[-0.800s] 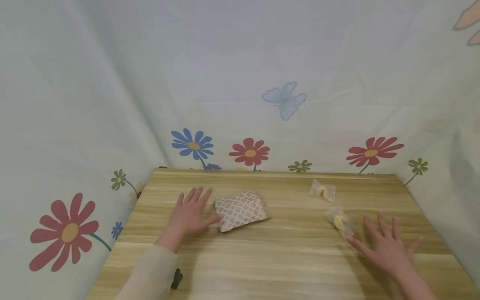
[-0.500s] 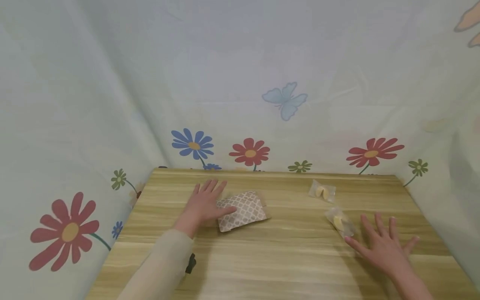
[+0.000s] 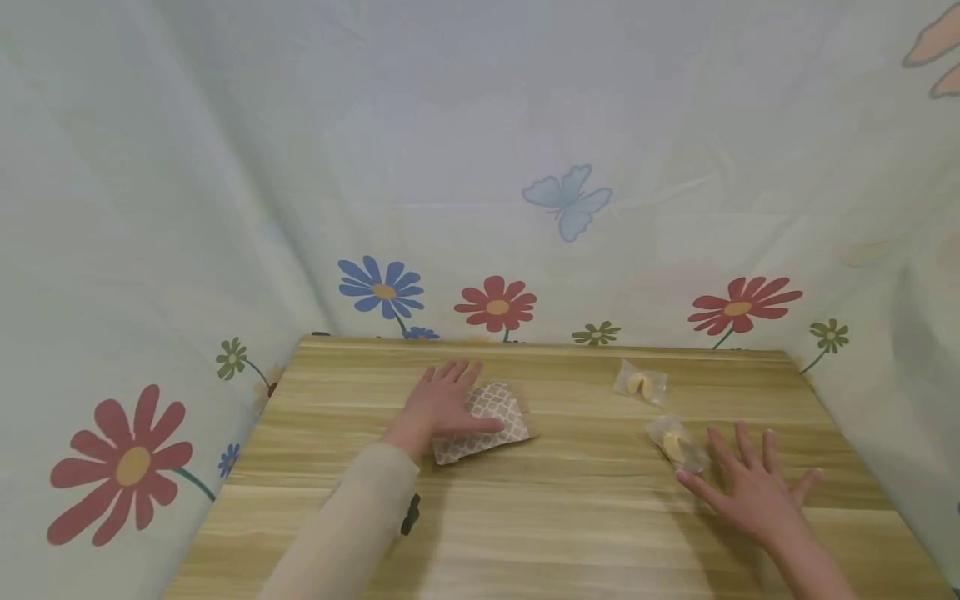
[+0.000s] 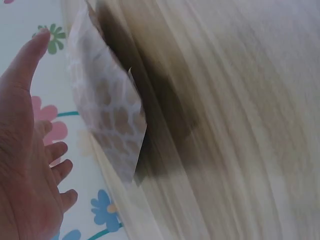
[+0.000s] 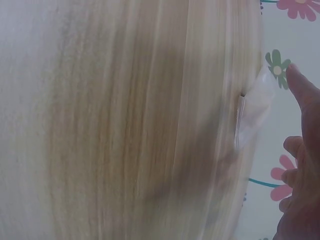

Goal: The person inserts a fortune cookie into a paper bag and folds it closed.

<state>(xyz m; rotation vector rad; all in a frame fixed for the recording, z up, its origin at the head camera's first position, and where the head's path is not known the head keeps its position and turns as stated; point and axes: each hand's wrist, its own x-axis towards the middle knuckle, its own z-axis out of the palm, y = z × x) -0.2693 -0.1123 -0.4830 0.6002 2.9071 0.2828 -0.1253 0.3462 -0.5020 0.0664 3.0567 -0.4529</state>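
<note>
A small paper bag (image 3: 501,407) with a white lattice pattern lies flat on the wood-grain table (image 3: 570,517). Over its left part hovers my left hand (image 3: 444,408), fingers spread, hiding that part in the head view. The left wrist view shows a gap between the hand and the paper bag (image 4: 107,107). Two fortune cookies in clear wrappers lie to the right, a farther fortune cookie (image 3: 641,384) and a nearer fortune cookie (image 3: 675,443). Beside the nearer one is my right hand (image 3: 757,498), fingers spread and holding nothing; its thumb tip is close to the wrapper.
White cloth (image 3: 465,150) printed with flowers and a butterfly hangs behind the table and along both sides. The table's back edge (image 3: 555,343) runs just beyond the bag and cookies. A dark fitting (image 3: 410,515) shows under the left wrist.
My left hand has moved right and slightly away from me, from beside the paper bag to over it. The right hand stays nearly in place. The bag and cookies have not moved.
</note>
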